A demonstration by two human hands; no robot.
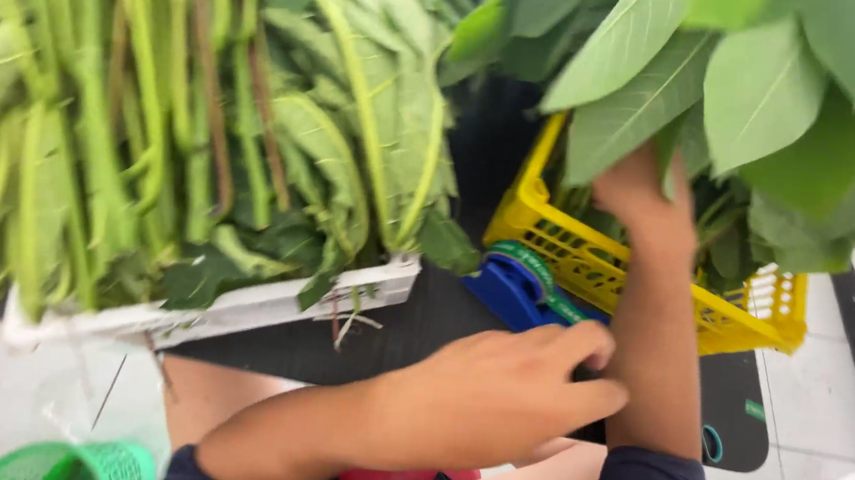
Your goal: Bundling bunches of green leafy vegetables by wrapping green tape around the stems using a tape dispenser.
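While leaves point(758, 103) hide my right hand point(646, 200) in yellow crate point(548, 243), grip unreadable; left hand point(496, 400) pinches green tape point(545, 283) near blue dispenser point(504, 291).

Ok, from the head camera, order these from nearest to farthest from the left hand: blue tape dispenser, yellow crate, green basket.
From the left hand:
1. Blue tape dispenser, just above its fingers.
2. Yellow crate, upper right.
3. Green basket, bottom left corner.
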